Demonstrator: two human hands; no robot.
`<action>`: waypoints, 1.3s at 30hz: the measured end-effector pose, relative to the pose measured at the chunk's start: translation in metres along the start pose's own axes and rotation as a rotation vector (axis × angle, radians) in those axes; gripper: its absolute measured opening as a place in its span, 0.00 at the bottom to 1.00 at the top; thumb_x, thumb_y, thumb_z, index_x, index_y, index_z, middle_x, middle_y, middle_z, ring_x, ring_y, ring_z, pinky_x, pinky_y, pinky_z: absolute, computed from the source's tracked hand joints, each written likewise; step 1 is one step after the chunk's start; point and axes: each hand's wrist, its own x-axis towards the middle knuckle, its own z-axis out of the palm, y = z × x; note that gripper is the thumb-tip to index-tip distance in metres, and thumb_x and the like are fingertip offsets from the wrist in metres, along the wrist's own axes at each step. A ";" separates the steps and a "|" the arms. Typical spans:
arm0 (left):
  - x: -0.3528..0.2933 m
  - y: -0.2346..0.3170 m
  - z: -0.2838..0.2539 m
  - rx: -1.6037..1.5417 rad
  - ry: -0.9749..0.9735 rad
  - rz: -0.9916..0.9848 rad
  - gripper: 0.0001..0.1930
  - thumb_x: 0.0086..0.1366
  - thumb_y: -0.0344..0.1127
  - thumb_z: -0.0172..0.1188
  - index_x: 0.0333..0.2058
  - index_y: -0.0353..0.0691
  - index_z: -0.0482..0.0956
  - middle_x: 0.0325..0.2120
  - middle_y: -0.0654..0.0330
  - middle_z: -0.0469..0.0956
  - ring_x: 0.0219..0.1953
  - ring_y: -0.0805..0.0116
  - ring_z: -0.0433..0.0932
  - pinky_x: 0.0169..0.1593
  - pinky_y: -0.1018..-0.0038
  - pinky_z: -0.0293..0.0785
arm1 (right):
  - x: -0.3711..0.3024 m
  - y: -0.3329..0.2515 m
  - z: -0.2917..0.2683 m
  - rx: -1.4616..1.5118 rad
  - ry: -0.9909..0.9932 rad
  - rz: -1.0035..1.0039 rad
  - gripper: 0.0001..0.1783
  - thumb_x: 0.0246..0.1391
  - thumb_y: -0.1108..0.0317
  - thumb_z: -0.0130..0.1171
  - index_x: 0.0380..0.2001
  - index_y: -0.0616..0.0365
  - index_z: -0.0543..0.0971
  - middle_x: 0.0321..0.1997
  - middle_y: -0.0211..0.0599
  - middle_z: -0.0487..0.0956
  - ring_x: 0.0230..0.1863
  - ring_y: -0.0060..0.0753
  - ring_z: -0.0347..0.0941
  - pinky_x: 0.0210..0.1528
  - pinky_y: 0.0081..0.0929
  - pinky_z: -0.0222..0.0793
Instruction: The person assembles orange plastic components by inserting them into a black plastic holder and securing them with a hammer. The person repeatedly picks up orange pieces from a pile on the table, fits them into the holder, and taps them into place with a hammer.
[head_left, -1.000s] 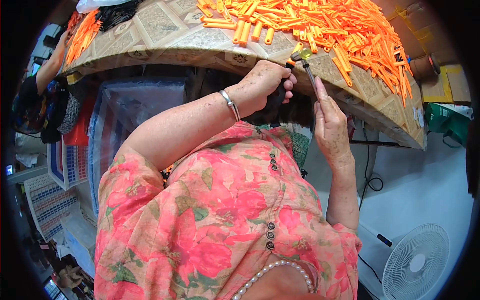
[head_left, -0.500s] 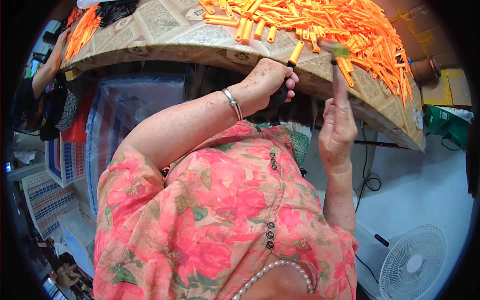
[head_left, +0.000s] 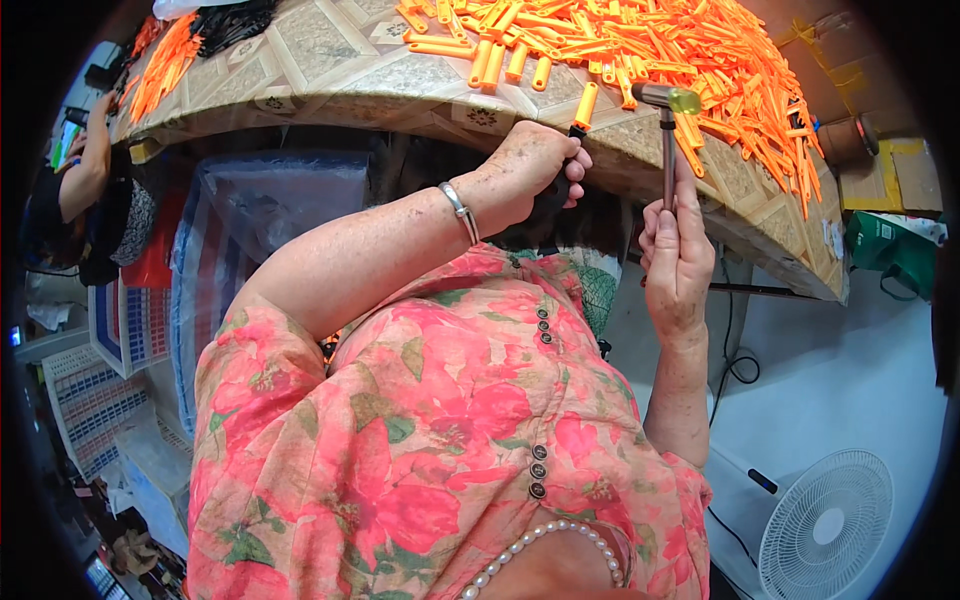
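Note:
My left hand is closed round a dark piece, mostly hidden by the fingers, at the near edge of the table. Out of the top of this grip sticks an orange plastic handle, upright and slightly tilted. My right hand is wrapped round the shaft of a small hammer, its index finger stretched along the shaft. The hammer's head, dark at one end and clear yellow at the other, is raised to the right of the orange handle and apart from it.
A large heap of orange plastic handles covers the table's far right. More orange and black pieces lie far left, near another person's arm. A white fan stands lower right; a plastic-lined crate is below the table.
The hammer, blurred before, is now sharp and nearly still, its head slightly lower and left. My left hand and the orange handle have shifted slightly left. The other person's arm has moved.

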 end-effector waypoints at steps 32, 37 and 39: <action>0.016 0.018 -0.030 0.065 -0.183 0.133 0.16 0.72 0.37 0.48 0.46 0.30 0.77 0.36 0.55 0.83 0.37 0.70 0.83 0.37 0.75 0.82 | 0.072 0.026 0.032 -0.832 0.107 -0.434 0.20 0.48 0.59 0.65 0.46 0.46 0.81 0.35 0.29 0.75 0.41 0.34 0.71 0.47 0.35 0.60; 0.022 0.016 -0.030 0.026 -0.233 0.107 0.16 0.72 0.37 0.49 0.45 0.30 0.77 0.40 0.53 0.81 0.40 0.65 0.83 0.36 0.74 0.83 | 0.082 0.042 0.030 -0.640 0.049 -0.372 0.16 0.43 0.62 0.68 0.39 0.49 0.84 0.33 0.29 0.73 0.39 0.33 0.70 0.46 0.34 0.58; 0.019 0.018 -0.031 -0.006 -0.260 0.068 0.16 0.72 0.37 0.49 0.46 0.29 0.77 0.40 0.53 0.81 0.41 0.63 0.83 0.36 0.74 0.83 | 0.082 0.044 0.029 -0.557 0.057 -0.354 0.15 0.43 0.67 0.69 0.38 0.51 0.84 0.35 0.30 0.75 0.38 0.33 0.69 0.43 0.32 0.61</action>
